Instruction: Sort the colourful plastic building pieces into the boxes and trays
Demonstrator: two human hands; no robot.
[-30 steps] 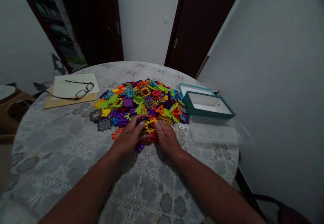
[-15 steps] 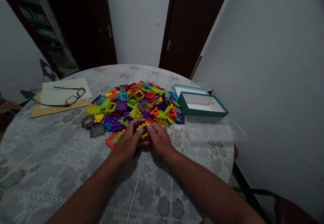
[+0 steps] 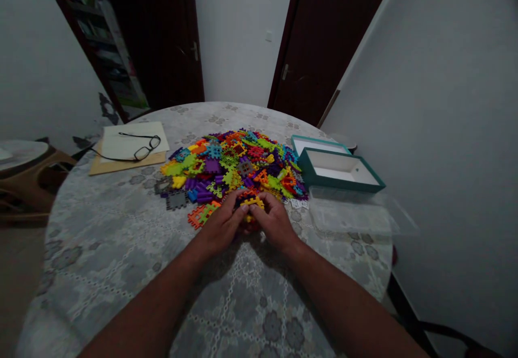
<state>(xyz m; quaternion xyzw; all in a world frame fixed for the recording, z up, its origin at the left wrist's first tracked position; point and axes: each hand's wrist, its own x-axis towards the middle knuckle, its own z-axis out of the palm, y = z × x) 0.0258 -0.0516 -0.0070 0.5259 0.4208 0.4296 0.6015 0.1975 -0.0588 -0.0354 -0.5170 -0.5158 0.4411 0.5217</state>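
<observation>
A heap of colourful interlocking plastic tiles [image 3: 234, 163] lies in the middle of a round table [image 3: 121, 250] under a lace-patterned cloth. At the heap's near edge my left hand [image 3: 220, 227] and my right hand [image 3: 275, 222] meet, fingers curled. Together they pinch a yellow tile [image 3: 251, 203], with other joined pieces partly hidden beneath the fingers. An orange tile [image 3: 198, 216] lies just left of my left hand.
A teal box [image 3: 342, 170] with its lid behind stands right of the heap. A clear plastic tray [image 3: 352, 215] lies in front of it. Glasses [image 3: 141, 149] rest on papers at the back left. Dark doors and a shelf stand behind; a stool is at left.
Both hands stay together on the yellow tile at the heap's edge, turning it slightly. The head camera has shifted, so the whole scene slid sideways and back.
</observation>
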